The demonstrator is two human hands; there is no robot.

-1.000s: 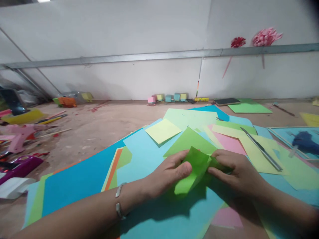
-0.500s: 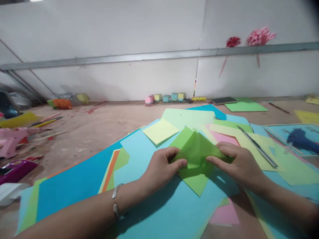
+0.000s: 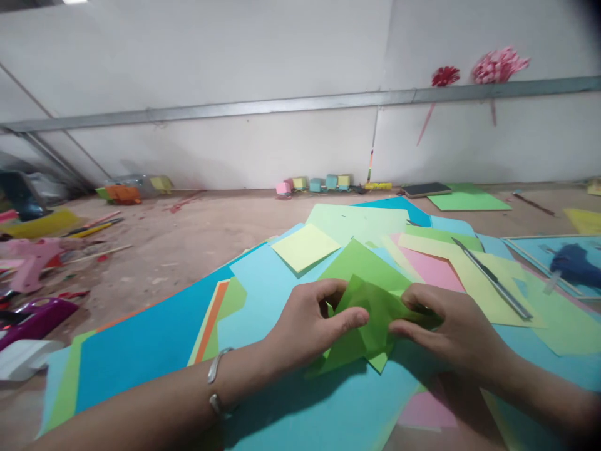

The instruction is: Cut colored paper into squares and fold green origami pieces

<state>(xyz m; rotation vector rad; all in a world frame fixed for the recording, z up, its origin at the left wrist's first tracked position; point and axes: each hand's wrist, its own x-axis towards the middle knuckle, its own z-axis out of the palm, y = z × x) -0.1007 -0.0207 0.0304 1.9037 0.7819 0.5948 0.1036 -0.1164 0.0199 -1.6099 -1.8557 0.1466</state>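
Observation:
A folded sheet of green paper (image 3: 370,310) is held up between both hands. My left hand (image 3: 314,316) pinches its left side, thumb in front and fingers behind. At the right side, my right hand (image 3: 439,313) grips it between thumb and curled fingers. Behind and below lies another green square sheet (image 3: 354,257), partly hidden by the held paper. A pale yellow square of paper (image 3: 305,248) lies to the left, on light blue sheets (image 3: 263,275). A silver craft knife (image 3: 493,279) rests on pale yellow paper beyond my right hand.
Dark blue sheets (image 3: 141,351) spread to the left. A pink glue gun (image 3: 30,263) and a purple tool (image 3: 37,319) lie at the far left. Small paper cubes (image 3: 314,184) and a phone (image 3: 426,190) sit by the wall. A dark blue glue gun (image 3: 575,266) is at right.
The held green paper has tilted and turned in my hands, its top point now lower and left. More of the green square behind it shows. The view has shifted slightly.

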